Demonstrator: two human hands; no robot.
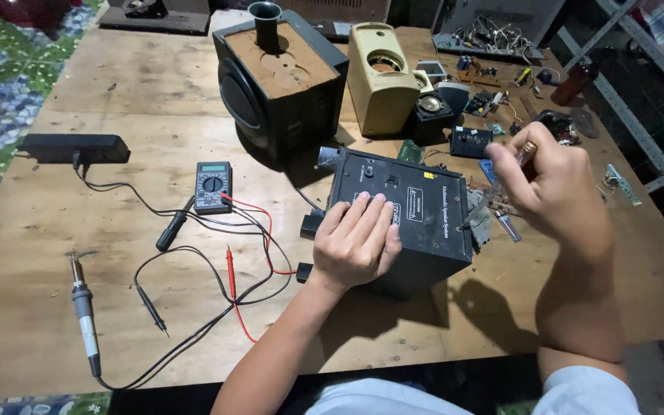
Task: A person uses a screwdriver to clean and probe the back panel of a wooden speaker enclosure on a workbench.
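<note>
Person seated at a plywood counter, working on a black speaker box lying with its rear panel up, near the front edge, centre-right. Left hand lies flat on the panel's near-left corner, fingers together and slightly curled, pressing it steady, holding nothing. Right hand is raised just right of the box, fingers closed around a screwdriver with a clear handle; shaft angles down-left, tip at the panel's right edge. Whether the tip sits in a screw is hard to tell, it's small and blurred there.

Progress, as a judgement: early to middle. The rear panel is seated on the box, no loose screws can be made out, so the box looks not yet opened. Test and solder gear is laid out but untouched: multimeter to the left, red probe and black probe lying loose near it, soldering iron far left by the front edge, well apart from both hands.

Behind the box: a larger black speaker cabinet with a port tube on top, a cream speaker housing, small circuit boards and parts scattered to the right rear. Black bar-shaped unit at the left.
</note>
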